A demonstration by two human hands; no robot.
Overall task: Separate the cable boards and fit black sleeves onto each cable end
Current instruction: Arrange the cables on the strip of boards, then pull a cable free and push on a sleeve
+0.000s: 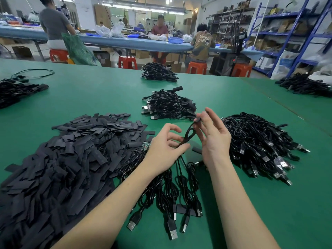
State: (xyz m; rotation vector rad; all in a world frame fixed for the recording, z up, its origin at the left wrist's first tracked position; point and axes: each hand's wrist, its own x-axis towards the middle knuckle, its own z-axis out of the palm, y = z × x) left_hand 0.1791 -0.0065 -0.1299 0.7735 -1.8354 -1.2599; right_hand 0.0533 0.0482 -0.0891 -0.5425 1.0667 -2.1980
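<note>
Right hand (212, 135) pinches the top of a looped cable (188, 134) above the green table (251, 203); left hand (165, 148) pinches it lower down. The cable's board end is hidden behind the fingers. A small board (145, 145) peeks beside the sleeves (59, 168).

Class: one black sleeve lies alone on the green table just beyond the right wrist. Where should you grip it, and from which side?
Pinch the lone sleeve across its narrow width near one end, coming from above. It probably lies flat, so a top pinch suits it.
</note>
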